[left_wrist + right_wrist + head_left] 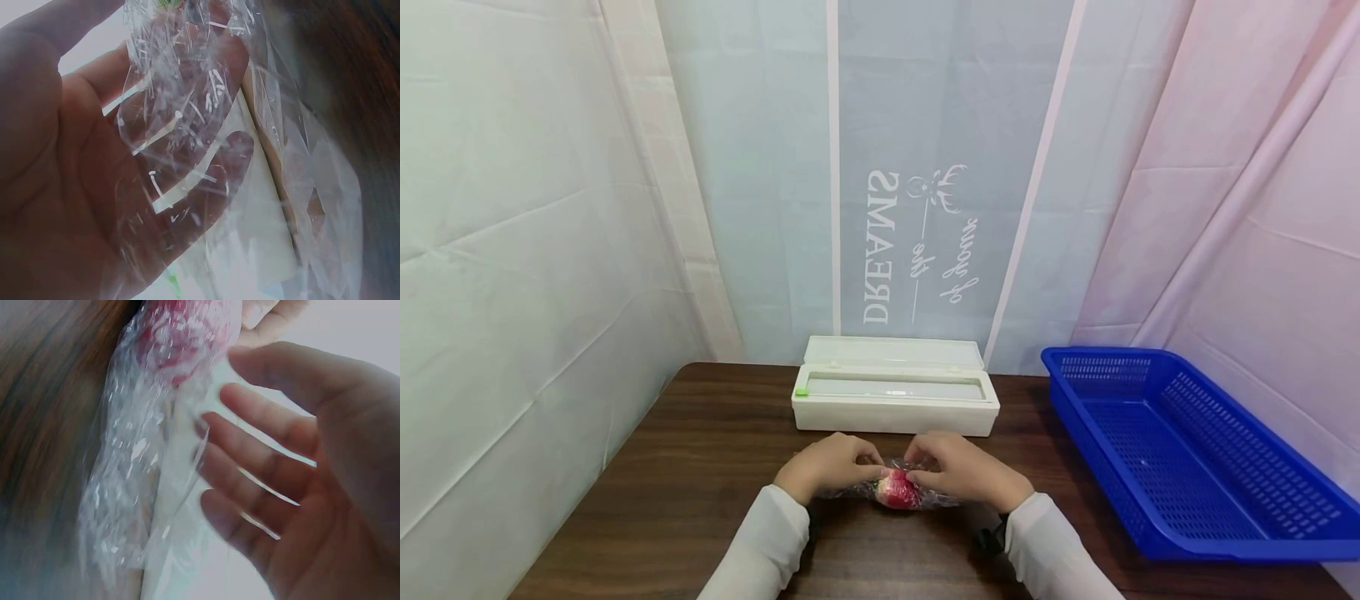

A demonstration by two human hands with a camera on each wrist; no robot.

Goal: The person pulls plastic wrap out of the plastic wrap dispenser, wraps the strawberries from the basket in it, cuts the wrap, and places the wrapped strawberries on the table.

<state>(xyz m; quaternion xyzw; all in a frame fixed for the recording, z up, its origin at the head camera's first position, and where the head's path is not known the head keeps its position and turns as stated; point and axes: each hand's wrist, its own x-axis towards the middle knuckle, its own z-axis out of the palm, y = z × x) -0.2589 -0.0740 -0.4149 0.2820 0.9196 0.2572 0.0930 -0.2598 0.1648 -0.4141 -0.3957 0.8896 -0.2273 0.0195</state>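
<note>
A round red fruit with a pale yellow patch, seemingly an apple, lies on the table inside crumpled clear plastic wrap. My left hand is at its left side, with thumb and index finger pinching the wrap beside the fruit. Loose film spreads over that hand's other fingers in the left wrist view. From the right, my right hand holds its thumb tip against the wrapped fruit. Its other fingers are loosely bent and spread beside the film, with a gap between index finger and thumb.
Just beyond the hands stands a long white wrap dispenser, its lid raised and a green slider at the left end. A blue plastic basket stands at the right of the dark wooden table. Pale curtains surround the table.
</note>
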